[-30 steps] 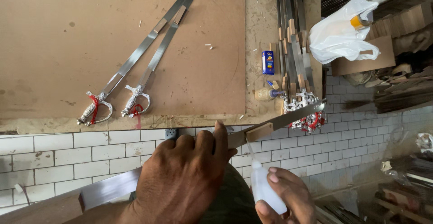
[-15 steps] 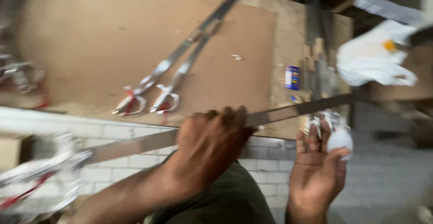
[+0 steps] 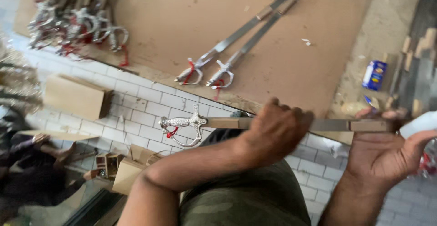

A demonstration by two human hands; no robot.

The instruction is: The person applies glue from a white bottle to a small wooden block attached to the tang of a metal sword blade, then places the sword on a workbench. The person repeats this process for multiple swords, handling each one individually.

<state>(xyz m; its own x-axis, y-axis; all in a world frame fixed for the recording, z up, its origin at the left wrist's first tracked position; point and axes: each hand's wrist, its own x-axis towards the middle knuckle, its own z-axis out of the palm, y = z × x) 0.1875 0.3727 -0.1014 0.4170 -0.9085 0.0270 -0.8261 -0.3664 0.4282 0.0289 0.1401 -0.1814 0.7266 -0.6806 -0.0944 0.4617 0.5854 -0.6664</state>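
Beyond the fingers [image 3: 291, 116]: open brown board [image 3: 150, 21], crossed only by two swords [image 3: 236, 55]. Blue box [image 3: 374, 75] sits near the right hand [image 3: 387, 151]. Hilt pile [image 3: 77, 25] blocks the far-left corner.

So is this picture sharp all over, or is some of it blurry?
Head view: daylight is soft, without harsh glare; the two swords on the cardboard look fairly sharp, the pile of hilts top left and the right hand smear with motion blur.

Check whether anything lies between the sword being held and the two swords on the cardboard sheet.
Nothing visible does. The held sword is in the left hand, over white tiles. Between it and the two swords lie only tiles and bare cardboard.
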